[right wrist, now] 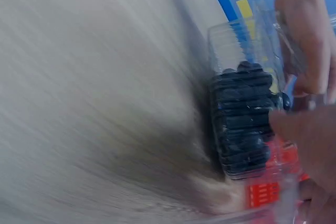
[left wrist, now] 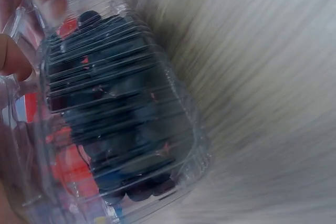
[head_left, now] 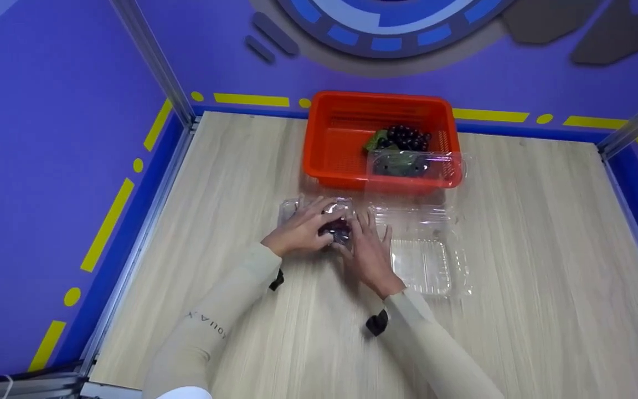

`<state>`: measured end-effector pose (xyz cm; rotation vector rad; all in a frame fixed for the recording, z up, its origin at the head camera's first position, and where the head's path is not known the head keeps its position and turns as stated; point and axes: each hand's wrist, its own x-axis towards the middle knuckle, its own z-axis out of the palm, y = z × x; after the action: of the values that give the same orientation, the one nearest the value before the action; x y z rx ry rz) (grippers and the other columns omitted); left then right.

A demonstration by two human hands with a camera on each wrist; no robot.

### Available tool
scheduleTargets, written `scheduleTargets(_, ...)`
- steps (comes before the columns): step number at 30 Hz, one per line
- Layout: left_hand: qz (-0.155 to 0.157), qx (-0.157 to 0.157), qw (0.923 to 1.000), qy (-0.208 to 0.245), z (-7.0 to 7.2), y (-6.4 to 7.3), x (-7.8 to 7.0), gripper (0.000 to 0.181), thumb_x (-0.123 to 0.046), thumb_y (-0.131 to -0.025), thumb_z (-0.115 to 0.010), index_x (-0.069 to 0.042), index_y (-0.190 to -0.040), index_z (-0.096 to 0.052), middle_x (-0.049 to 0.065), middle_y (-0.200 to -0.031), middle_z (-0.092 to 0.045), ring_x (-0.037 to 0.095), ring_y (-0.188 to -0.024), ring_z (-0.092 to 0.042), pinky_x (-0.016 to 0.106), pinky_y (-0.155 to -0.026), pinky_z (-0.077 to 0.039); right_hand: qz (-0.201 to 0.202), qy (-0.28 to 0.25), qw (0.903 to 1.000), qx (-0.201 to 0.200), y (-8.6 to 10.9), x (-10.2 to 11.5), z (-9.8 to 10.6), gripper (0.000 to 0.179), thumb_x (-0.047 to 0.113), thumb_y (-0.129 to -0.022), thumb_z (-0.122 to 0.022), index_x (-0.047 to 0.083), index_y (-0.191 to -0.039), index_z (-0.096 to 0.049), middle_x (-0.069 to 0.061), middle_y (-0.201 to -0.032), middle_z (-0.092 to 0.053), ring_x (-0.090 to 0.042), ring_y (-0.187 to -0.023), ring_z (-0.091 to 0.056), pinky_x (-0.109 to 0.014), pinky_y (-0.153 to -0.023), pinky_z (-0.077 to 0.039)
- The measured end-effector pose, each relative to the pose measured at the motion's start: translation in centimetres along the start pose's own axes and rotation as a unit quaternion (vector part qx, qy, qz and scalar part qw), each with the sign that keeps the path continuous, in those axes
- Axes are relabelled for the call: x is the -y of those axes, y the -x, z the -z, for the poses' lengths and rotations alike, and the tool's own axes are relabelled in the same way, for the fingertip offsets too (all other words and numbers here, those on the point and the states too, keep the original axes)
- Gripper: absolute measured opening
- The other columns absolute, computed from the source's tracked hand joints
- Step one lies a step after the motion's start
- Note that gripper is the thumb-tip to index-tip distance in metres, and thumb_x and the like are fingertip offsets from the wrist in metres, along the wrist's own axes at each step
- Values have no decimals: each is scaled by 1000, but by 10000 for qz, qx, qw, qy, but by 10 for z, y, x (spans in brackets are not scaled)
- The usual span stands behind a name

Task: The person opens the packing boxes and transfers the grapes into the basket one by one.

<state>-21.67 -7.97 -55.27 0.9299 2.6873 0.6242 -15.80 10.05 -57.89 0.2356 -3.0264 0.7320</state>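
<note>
A clear plastic clamshell box (left wrist: 181, 124) holds dark grapes (right wrist: 244, 124) and stands on the wooden table. My left hand (head_left: 303, 226) lies over its top, with the thumb at the near side. At its right side my right hand (head_left: 371, 257) grips the edge, fingers pointing away from me and thumb by the near corner. In the right wrist view, fingers of both hands meet the box's rim. Much of the lid is hidden under my hands in the head view.
An orange basket (head_left: 330, 180) stands against the back wall, with a bunch of black grapes (head_left: 406, 137) and green leaves inside. More clear plastic packaging (head_left: 421, 266) lies open to the right of my right hand, reaching up over the basket's front rim.
</note>
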Motion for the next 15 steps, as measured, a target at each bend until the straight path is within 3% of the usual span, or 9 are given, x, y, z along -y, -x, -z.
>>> scheduleTargets(4,-91,-128,9997,-167,-4,1,-2,64,-30,-89,-59,-34,-149,-36,7,-158,-28,37,-147,-23,65,-116,-14,-122,-127,9998,-17,2,3,0,70,48,-89,-62,14,-146,-38,-13,-155,-35,-34,-149,-17,-70,-112,-12)
scheduleTargets(8,-280,-361,9985,-314,-7,2,-1,62,-27,-89,-60,-30,-147,-41,10,-155,-33,40,-145,-27,64,-117,-8,-147,108,9996,-207,3,5,-5,66,42,-92,-59,12,-146,-37,-14,-154,-36,-35,-149,-18,-70,-112,-13)
scheduleTargets(12,-350,-456,9976,-398,-9,3,1,60,-27,-88,-58,-27,-146,-43,14,-154,-34,41,-144,-28,65,-117,-9,-210,360,9990,-184,4,7,-11,63,39,-95,-53,10,-148,-34,-16,-155,-33,-35,-150,-15,-70,-113,-11)
scheduleTargets(15,-392,-475,9974,-363,-10,3,1,60,-27,-88,-58,-26,-146,-43,17,-154,-33,41,-144,-27,65,-116,-10,-243,242,9993,-160,4,7,-12,62,34,-96,-53,10,-149,-33,-17,-156,-32,-36,-149,-14,-71,-112,-10)
